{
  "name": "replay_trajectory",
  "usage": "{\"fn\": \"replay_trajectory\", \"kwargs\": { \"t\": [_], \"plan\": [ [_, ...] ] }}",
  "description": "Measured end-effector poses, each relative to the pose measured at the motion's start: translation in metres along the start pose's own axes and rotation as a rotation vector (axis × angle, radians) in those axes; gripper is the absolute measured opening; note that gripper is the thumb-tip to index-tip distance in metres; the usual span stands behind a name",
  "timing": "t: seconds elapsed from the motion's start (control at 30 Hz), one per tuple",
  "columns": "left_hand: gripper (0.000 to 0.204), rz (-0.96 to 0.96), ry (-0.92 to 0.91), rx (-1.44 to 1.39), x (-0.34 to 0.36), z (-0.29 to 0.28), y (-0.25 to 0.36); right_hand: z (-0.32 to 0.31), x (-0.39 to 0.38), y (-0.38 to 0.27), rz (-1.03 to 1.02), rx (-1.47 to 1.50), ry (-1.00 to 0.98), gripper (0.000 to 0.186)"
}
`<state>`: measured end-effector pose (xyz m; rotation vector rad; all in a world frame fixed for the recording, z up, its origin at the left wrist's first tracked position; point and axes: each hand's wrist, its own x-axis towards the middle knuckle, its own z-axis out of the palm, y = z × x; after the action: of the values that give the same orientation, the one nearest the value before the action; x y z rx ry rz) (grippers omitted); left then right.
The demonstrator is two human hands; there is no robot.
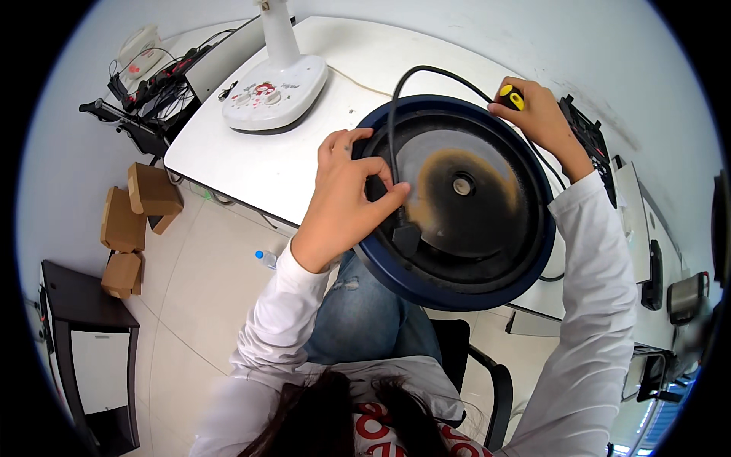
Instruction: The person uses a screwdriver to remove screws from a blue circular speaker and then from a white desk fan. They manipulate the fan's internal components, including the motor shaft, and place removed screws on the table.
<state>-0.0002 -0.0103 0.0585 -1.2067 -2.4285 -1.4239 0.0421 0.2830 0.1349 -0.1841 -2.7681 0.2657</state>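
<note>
while round base (468, 221) overhangs desk (244, 164) edge, left fingers (396, 196) pinching cable (391, 126), right fingers (525, 84) gripping tool (512, 97), open desk leftward

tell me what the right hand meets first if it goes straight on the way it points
Likely the black cable, arching just left of the right hand; depth is unclear, so the hand might miss it.

A hand could pass between the fan base (283, 105) and the pan (461, 221). The cord (391, 129) crosses the pan's left side.
</note>
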Motion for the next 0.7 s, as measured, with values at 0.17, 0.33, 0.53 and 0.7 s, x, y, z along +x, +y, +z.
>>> {"fn": "replay_trajectory", "kwargs": {
  "t": [0.17,0.33,0.53,0.7],
  "plan": [
    [0.036,0.001,0.096,0.098,-0.009,0.005,-0.003,0.003,0.008,-0.013,-0.116,0.069,0.039,0.026],
    [0.071,-0.047,0.247,0.002,-0.017,0.007,-0.006,0.029,0.007,-0.028,-0.088,0.023,-0.025,0.030],
    [0.054,-0.028,0.108,0.066,-0.018,-0.001,-0.015,0.045,-0.001,-0.030,-0.074,-0.033,-0.090,0.029],
    [0.048,0.105,0.070,0.217,-0.009,-0.005,-0.009,0.040,0.000,-0.024,-0.103,0.085,-0.090,0.030]
  ]
}}
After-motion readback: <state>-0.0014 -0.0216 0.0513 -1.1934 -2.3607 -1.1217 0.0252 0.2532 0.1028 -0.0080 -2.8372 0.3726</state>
